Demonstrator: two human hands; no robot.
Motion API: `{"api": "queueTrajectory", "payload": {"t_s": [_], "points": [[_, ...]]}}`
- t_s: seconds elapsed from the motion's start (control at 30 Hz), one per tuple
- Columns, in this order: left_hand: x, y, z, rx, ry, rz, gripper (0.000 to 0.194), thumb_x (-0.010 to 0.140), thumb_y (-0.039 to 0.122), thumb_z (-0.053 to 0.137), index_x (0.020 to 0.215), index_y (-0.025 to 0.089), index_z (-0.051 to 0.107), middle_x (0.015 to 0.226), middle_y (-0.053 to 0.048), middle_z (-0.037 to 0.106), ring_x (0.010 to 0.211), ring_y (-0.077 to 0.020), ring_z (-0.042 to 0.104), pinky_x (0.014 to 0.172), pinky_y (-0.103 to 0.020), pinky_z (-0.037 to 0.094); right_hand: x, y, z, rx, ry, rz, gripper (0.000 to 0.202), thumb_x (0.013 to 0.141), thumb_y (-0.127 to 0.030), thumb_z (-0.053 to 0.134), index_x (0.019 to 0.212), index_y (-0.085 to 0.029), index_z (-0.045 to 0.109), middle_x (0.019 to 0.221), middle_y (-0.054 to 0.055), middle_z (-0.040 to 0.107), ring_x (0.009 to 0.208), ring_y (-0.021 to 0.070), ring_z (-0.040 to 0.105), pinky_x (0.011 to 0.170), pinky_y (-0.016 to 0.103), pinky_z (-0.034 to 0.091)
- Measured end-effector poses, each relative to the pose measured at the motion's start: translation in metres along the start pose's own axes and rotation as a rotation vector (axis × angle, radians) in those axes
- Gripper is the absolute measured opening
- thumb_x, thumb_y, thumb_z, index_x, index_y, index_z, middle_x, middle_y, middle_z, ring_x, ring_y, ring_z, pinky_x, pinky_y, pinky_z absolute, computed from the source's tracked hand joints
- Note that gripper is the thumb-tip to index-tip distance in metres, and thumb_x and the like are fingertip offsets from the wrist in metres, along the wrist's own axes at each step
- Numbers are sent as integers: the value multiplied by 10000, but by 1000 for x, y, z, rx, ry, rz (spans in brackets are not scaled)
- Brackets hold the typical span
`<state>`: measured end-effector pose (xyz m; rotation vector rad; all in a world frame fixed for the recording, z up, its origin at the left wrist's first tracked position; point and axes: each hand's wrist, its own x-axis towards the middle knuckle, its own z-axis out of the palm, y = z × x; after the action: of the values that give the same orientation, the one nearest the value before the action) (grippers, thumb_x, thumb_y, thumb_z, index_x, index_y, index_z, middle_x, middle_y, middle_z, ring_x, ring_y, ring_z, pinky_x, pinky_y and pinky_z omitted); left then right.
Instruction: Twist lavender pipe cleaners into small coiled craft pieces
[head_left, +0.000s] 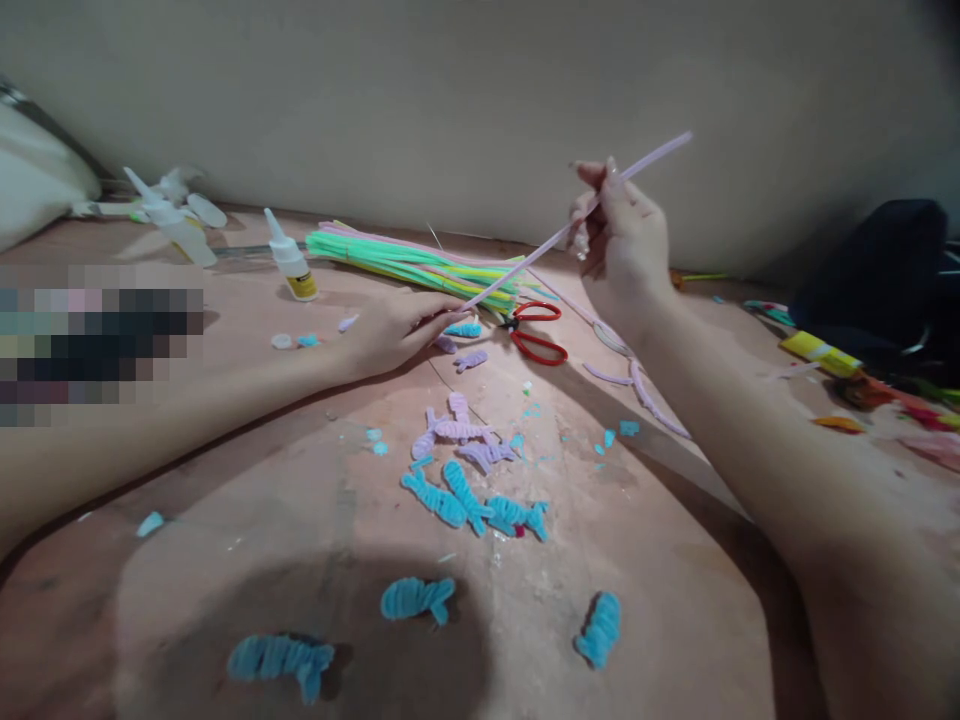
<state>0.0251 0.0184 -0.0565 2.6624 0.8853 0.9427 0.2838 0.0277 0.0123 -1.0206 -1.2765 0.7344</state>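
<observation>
A pale purple pipe cleaner (536, 250) slants up to the right between both hands. Its lower end is pinched in my left hand (397, 335), low over the table. Higher up, my right hand (622, 230) grips it near the upper end, which sticks out past the fingers. Beneath my left fingertips lie a small blue piece (463, 329) and a purple one (472, 360). Scissors with red handles (538, 350) rest between the hands, beside a bundle of green, yellow and pink pipe cleaners (405, 262).
Purple fish-like twists (461, 430) and several blue ones (435, 498) lie mid-table, with more blue ones (279, 660) near the front. Glue bottles (292, 262) stand at the back left. Purple strands (649, 395) lie under my right forearm; a yellow packet (821, 353) is at right.
</observation>
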Motion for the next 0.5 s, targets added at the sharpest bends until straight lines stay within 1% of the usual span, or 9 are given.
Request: {"api": "queueTrajectory", "payload": {"t_s": [0.03, 0.1, 0.2, 0.23, 0.3, 0.37, 0.43, 0.47, 0.5], "points": [[0, 0, 0, -31, 10, -19, 451, 1058, 449, 434, 1178, 186, 780, 890, -45, 777, 818, -163, 691, 720, -223, 460, 1, -9, -4, 20, 18, 18, 283, 1110, -371, 440, 975, -267, 665, 713, -18, 609, 530, 113, 452, 536, 256, 382], [1, -1, 0, -106, 22, -69, 432, 1037, 467, 467, 1111, 187, 787, 799, -29, 734, 734, -148, 660, 660, -220, 439, 2, -24, -13, 1, -7, 35, 342, 1123, -341, 406, 962, -241, 691, 729, -5, 641, 513, 104, 424, 527, 248, 365], [3, -1, 0, -260, 65, -198, 381, 1015, 470, 503, 1003, 186, 757, 641, 6, 605, 559, -121, 544, 556, -232, 397, 2, -40, -31, -133, -175, 115, 409, 1109, -432, 428, 959, -197, 728, 923, 59, 742, 591, 102, 543, 586, 239, 432], [4, -1, 0, -311, 92, -237, 357, 1013, 464, 513, 968, 189, 736, 607, 19, 557, 522, -114, 500, 532, -236, 387, 3, -44, -39, -204, -244, 150, 469, 1105, -484, 409, 942, -185, 732, 990, 81, 756, 621, 111, 582, 614, 246, 461], [6, -1, 0, -388, 151, -273, 310, 1007, 444, 536, 901, 197, 690, 584, 33, 494, 490, -105, 441, 502, -240, 374, 6, -47, -56, -347, -371, 215, 614, 1110, -549, 299, 913, -164, 735, 1099, 125, 761, 718, 138, 657, 700, 266, 509], [7, -2, 0, -431, 182, -259, 280, 1003, 428, 556, 870, 202, 654, 592, 35, 479, 489, -101, 422, 489, -240, 369, 10, -48, -75, -455, -350, 247, 703, 1112, -569, 192, 906, -156, 721, 1103, 154, 758, 773, 157, 677, 759, 281, 521], [8, -3, 1, -463, 198, -236, 274, 1003, 434, 567, 872, 204, 636, 591, 38, 478, 479, -98, 412, 480, -240, 367, 14, -44, -90, -649, -274, 238, 612, 1128, -498, 251, 946, -138, 712, 1042, 171, 758, 776, 150, 657, 771, 278, 502], [8, -3, 1, -475, 207, -232, 282, 1006, 446, 568, 875, 205, 630, 590, 40, 478, 474, -96, 409, 479, -241, 369, 16, -41, -96, -765, -286, 247, 516, 1128, -444, 336, 994, -123, 717, 1037, 173, 759, 790, 146, 649, 778, 276, 491], [8, -4, 2, -484, 219, -235, 294, 1009, 460, 568, 873, 206, 623, 590, 41, 477, 471, -96, 407, 477, -243, 370, 18, -37, -100, -883, -339, 278, 406, 1110, -384, 433, 1040, -109, 724, 1052, 174, 762, 806, 145, 644, 781, 276, 484]]}}
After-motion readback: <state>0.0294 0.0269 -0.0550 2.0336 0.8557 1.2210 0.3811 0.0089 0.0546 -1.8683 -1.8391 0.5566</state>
